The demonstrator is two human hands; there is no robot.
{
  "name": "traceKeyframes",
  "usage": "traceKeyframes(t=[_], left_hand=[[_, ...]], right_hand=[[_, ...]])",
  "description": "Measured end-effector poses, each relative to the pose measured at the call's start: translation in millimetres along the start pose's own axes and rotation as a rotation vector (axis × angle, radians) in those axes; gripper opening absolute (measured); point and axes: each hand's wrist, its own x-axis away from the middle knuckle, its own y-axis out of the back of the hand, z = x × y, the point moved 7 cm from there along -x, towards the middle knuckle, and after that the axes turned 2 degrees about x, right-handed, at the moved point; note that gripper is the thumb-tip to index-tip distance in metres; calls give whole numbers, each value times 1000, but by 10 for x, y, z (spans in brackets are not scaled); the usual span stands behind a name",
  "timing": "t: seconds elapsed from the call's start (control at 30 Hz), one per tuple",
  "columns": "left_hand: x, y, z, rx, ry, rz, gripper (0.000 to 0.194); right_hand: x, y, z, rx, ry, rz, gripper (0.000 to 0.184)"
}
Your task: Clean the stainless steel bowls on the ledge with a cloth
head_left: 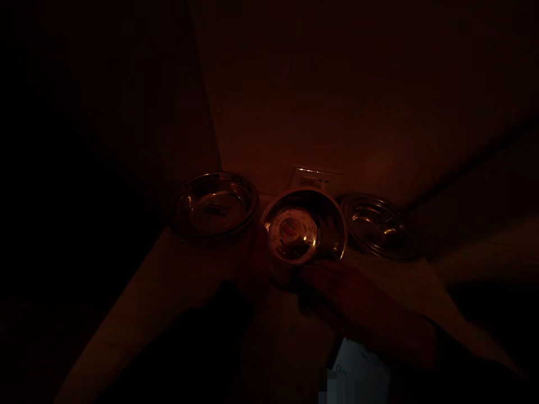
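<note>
In the dim reddish light, a shiny metal bowl (pixel 328 216) is tilted so its inside faces me, with a round reddish label on its bottom. My right hand (pixel 341 286) grips its near rim at the lower right, fingers closed. At the bowl's left side is my left hand (pixel 256 255), very dark; its fingers seem pressed to the bowl's side, though they hardly show. Below the bowl's near edge lies deep shadow, and I cannot make out whether something is under it.
A wide metal dish (pixel 214 216) with a dark label sits at the table's back left. Ridged metal dishes or lids (pixel 379 227) rest at the back right. Behind the bowl a socket plate (pixel 315 178) shows on the wall (pixel 337 101). A lit phone screen (pixel 364 365) lies on the pale table (pixel 286 336).
</note>
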Motion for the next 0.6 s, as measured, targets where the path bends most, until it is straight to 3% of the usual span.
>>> traceKeyframes(t=[0.23,0.43,0.6], left_hand=[[2,10,24,-59,-18,1,35],[-1,-9,27,-9,58,-10,36],[12,-64,4,46,77,31,40]], right_hand=[[-246,-34,146,-122,37,-30,57],[-138,-46,31,20,-45,24,48],[-128,-39,47,31,-2,24,53]])
